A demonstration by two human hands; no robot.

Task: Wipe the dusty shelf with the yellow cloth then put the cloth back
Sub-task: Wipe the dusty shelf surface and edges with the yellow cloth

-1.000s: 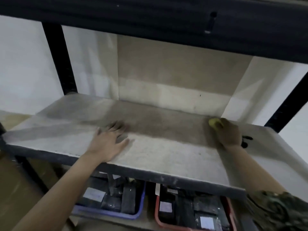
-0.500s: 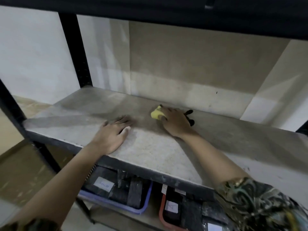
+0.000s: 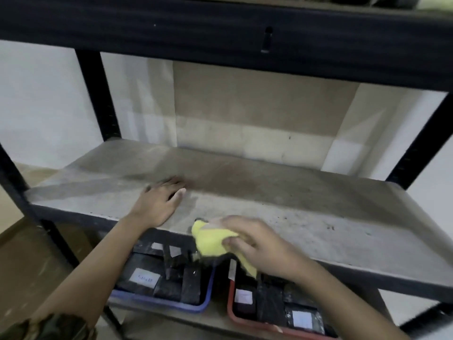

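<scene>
The shelf is a grey dusty board in a black frame. My left hand rests flat on it near its front edge, left of centre. Dark specks lie right of my hand.

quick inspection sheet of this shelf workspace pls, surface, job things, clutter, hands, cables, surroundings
surface: grey shelf board, dusty, dark specks toward the right front.
job's things: yellow cloth bunched at the front edge, partly hanging past it.
clutter: blue tray and red tray of dark labelled packs on the level below.
hands: left hand flat on the board; right hand grips the cloth.
cables: nothing seen.
surroundings: black rack posts, upper black beam, pale wall behind.
</scene>
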